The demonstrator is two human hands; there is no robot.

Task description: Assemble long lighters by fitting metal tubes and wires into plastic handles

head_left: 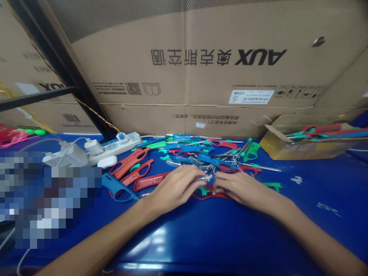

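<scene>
worktop (184,245): smooth glossy blue, light reflecting at the lower centre of the frame.
small metal part (204,178): shiny, slim, at the centre of the frame between both hands.
left hand (174,186): back upward, wrist slightly bent, fingers clamped on the small metal part.
right hand (244,188): back upward, fingers curled near the part's other end; cannot tell whether they grip it.
red shell (211,195): hard looped plastic, just below the small metal part.
open box (301,154): brown cardboard, yellowish sides, right of the frame; holds red handles (324,129) and blue handles (355,133).
</scene>
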